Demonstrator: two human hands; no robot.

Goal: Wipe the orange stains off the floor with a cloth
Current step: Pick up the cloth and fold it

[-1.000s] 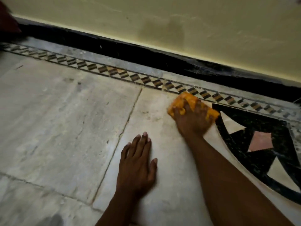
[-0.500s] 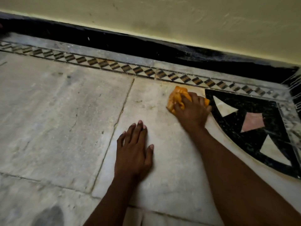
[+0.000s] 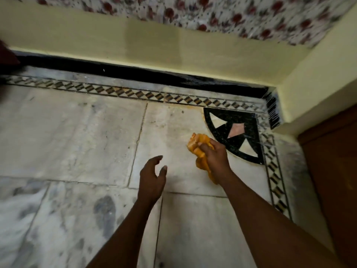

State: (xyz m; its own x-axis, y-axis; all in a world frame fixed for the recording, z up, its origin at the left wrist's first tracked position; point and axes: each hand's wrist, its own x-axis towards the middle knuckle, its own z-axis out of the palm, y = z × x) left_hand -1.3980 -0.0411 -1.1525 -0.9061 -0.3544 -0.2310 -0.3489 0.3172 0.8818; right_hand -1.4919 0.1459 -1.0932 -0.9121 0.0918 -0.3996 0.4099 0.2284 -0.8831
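My one crumpled orange cloth (image 3: 200, 149) sits right of the frame's middle, bunched in my right hand (image 3: 215, 156), whose fingers curl round its middle so that one lump sticks out above my knuckles and a tail hangs below my wrist. I cannot tell whether the cloth touches the pale marble floor (image 3: 77, 136) or is held just above it. One faint orange stain (image 3: 191, 107) shows on the slab above the cloth, a thin smear running along the top edge of the tile toward the inlay, well apart from the cloth.

My left hand (image 3: 152, 176) is at the frame's centre, just left of the cloth and apart from it, fingers loosely spread and slightly bent, gripping nothing.

To the right of the cloth lies one black quarter-circle stone inlay (image 3: 234, 136) holding three pale shapes: two white triangles and one pink kite-shaped piece between them. A band of black and tan diamond border tiles (image 3: 123, 91) runs across the upper frame and turns down the right side. Above it come a black skirting strip (image 3: 135, 71), a cream-yellow wall (image 3: 96, 41), and one floral patterned fabric (image 3: 231, 12) along the top edge. A brown wooden panel (image 3: 336, 180) fills the right edge.
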